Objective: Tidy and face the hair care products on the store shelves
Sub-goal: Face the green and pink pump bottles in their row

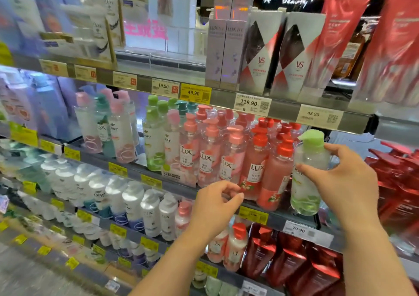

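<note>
My right hand [347, 177] grips a clear Dove bottle with a green pump cap [306, 191], held upright at the right end of the middle shelf, beside the red-capped Lux bottles [275, 175]. My left hand [215, 207] hovers in front of the shelf edge below the pink Lux bottles [208, 159], fingers loosely curled and holding nothing. More green-capped Dove bottles [154, 136] stand further left on the same shelf.
The top shelf carries VS boxes [292, 55], Lux boxes [224, 50] and red tubes [337, 34]. White Dove pump bottles [133, 202] fill the lower shelf. Red refill pouches [292, 264] sit at the lower right. Price tags line the shelf rail [278, 222].
</note>
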A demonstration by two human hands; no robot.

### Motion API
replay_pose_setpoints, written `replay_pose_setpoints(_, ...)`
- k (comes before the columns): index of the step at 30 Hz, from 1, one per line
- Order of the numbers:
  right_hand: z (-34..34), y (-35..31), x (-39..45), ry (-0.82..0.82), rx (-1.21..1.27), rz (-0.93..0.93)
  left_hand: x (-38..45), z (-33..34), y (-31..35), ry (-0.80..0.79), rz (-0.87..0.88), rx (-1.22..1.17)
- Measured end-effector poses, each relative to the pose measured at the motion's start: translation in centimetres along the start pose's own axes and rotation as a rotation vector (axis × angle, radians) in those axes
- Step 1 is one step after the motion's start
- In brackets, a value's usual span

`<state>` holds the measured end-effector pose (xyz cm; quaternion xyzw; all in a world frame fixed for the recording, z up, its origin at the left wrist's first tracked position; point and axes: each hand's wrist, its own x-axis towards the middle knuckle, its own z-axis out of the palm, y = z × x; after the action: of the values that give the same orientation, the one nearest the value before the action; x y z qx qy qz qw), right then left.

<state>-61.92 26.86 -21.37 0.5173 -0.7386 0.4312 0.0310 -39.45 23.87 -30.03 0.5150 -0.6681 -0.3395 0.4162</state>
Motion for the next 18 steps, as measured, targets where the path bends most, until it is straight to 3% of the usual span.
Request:
replay_pose_setpoints(5, -0.2, -6.5, -3.1, -0.013, 0.057, -0.061, -1.3, -5.5, -2.0, -0.021, -0.017, -0.069)
replay_pose_setpoints(18, 12.3, -25.3, -13.6, -0.411, 0.387, 0.001, -3.7, -25.2, -7.9, -0.051, 0.062, -0.117)
